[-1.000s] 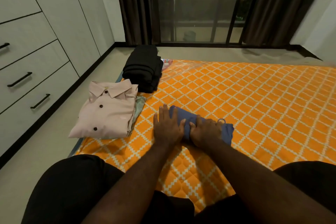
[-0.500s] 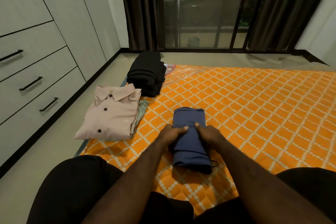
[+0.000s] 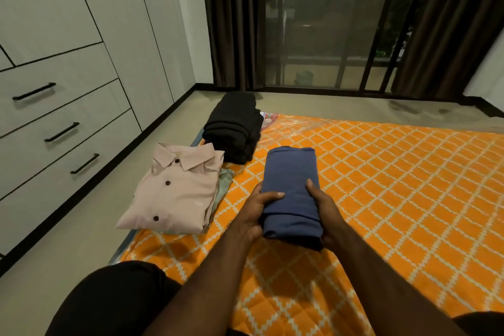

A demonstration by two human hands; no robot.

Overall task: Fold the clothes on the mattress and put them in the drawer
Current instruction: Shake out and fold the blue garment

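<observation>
blue folded garment [image 3: 291,194] now lifted off mattress [image 3: 395,185], gripped by left hand [image 3: 257,211] & right hand [image 3: 323,213] at its sides. pink shirt [image 3: 177,191] + black stack [image 3: 234,128] folded; drawers [image 3: 62,131] closed, nothing stowed yet.

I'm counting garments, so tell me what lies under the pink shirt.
A pale green garment peeks out beneath the pink shirt; the shirt covers the rest, so anything more is hidden.

Hands: fingers of left hand [image 3: 255,214] and right hand [image 3: 326,214] hidden beneath the folded blue garment [image 3: 291,172].
Pile: pale green garment [image 3: 225,182] mostly buried under the pink shirt [image 3: 177,196].
Mattress: orange mattress [image 3: 403,188] cut off right and bottom.
Balcony: pale object [image 3: 302,78] behind glass door [image 3: 313,22], too dim to name.
</observation>
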